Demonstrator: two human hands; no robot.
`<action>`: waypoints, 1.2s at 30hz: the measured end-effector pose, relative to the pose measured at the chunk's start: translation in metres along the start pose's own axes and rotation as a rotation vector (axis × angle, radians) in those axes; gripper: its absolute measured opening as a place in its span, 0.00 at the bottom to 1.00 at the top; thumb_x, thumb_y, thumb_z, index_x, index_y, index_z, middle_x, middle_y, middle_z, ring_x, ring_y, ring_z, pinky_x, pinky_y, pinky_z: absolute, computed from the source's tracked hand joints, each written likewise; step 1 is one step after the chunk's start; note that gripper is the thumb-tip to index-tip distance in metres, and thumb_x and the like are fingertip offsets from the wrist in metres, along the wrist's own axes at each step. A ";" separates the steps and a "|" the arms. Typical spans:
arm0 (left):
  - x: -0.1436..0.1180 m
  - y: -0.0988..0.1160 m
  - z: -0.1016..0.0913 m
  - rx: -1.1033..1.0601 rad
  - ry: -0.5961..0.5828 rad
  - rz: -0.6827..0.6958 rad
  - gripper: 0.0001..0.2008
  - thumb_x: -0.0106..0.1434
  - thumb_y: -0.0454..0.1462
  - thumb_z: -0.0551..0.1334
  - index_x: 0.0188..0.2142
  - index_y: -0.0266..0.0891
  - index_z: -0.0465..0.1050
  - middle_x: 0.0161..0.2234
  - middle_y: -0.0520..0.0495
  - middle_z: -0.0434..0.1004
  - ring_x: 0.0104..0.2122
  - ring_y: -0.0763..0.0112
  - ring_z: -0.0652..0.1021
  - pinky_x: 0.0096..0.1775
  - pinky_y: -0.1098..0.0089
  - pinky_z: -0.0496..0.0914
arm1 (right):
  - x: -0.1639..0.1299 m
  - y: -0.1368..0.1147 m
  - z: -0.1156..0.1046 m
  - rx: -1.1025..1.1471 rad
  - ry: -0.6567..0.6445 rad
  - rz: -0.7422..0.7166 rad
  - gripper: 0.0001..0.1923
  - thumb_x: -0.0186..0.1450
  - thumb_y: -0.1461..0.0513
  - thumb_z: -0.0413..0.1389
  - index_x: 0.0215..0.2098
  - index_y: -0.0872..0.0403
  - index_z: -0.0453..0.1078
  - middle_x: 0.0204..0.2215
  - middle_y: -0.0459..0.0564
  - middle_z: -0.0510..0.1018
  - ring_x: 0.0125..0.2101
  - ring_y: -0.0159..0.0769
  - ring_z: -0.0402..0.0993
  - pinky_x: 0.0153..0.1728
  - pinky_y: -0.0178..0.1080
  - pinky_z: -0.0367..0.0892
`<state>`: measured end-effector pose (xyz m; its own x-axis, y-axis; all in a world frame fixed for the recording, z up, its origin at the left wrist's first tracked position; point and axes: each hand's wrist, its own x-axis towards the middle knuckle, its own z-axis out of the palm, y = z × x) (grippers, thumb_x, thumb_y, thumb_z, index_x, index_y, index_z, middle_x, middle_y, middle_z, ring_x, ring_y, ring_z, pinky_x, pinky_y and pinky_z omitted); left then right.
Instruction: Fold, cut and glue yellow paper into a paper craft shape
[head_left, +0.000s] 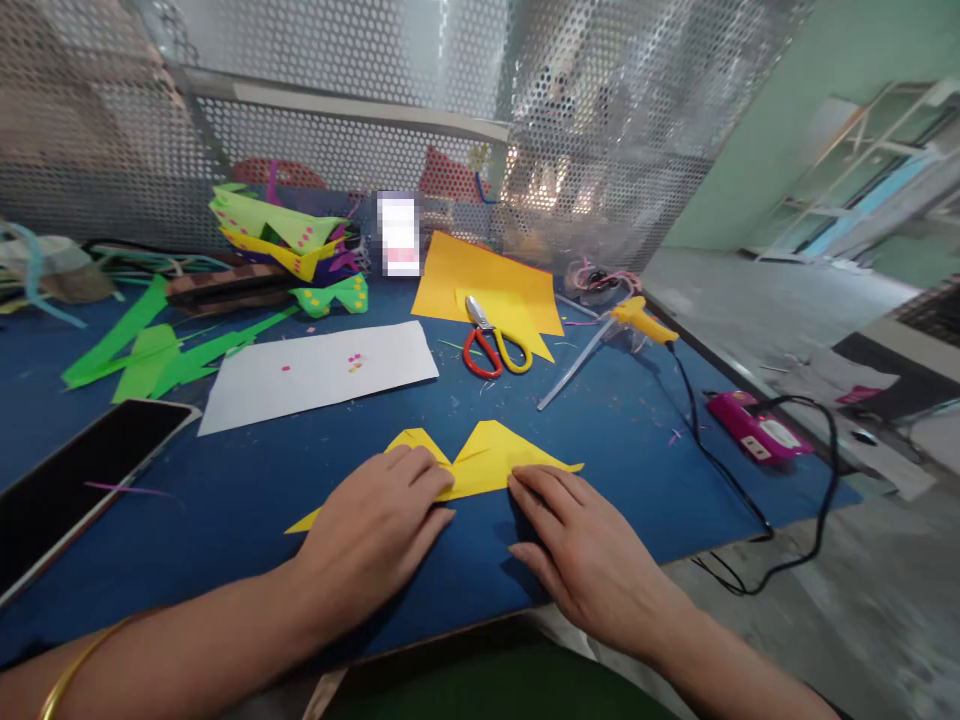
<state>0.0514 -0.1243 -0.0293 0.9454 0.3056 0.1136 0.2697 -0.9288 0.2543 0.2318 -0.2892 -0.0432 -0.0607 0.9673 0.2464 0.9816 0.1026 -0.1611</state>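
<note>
A folded sheet of yellow paper [489,455] lies on the blue tabletop in front of me, with two raised peaks and a notch between them. My left hand [386,510] rests on its left half, fingers lightly bent and pressing on the paper, thumb apart below the lower edge. The fingertips of my right hand [574,540] touch the lower right edge, thumb held away from the fingers. Beneath my left hand part of the paper is hidden. Beyond it lie scissors [495,345] with one red and one yellow handle.
Orange-yellow sheets [480,265] lie under the scissors. A white sheet [322,375] with tiny pink bits is left of them. A yellow glue gun [641,318] with a glue stick is at right, its cable near a magenta box [757,428]. A dark tablet-like object [82,490] lies left.
</note>
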 end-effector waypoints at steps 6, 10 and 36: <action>-0.007 -0.007 -0.008 -0.133 0.045 -0.133 0.08 0.66 0.36 0.59 0.30 0.40 0.73 0.31 0.51 0.76 0.33 0.67 0.74 0.35 0.67 0.61 | 0.005 -0.014 0.012 -0.026 0.067 0.041 0.23 0.71 0.57 0.47 0.60 0.62 0.63 0.55 0.66 0.70 0.55 0.52 0.68 0.51 0.54 0.70; -0.007 -0.007 -0.006 -0.143 0.072 -0.135 0.08 0.65 0.35 0.60 0.28 0.39 0.73 0.29 0.52 0.76 0.31 0.68 0.73 0.34 0.67 0.60 | 0.015 -0.026 0.016 -0.054 0.023 -0.052 0.24 0.71 0.56 0.48 0.60 0.61 0.63 0.58 0.64 0.69 0.57 0.53 0.65 0.54 0.53 0.69; -0.003 -0.010 -0.015 -0.146 0.010 -0.282 0.09 0.59 0.32 0.59 0.22 0.40 0.68 0.25 0.53 0.74 0.27 0.69 0.72 0.32 0.67 0.59 | 0.027 -0.038 0.012 0.024 -0.102 -0.015 0.27 0.70 0.52 0.49 0.63 0.55 0.62 0.59 0.64 0.67 0.58 0.55 0.60 0.55 0.56 0.64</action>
<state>0.0434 -0.1127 -0.0179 0.8352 0.5492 0.0282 0.4909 -0.7677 0.4119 0.1911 -0.2639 -0.0416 -0.0948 0.9840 0.1508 0.9758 0.1218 -0.1816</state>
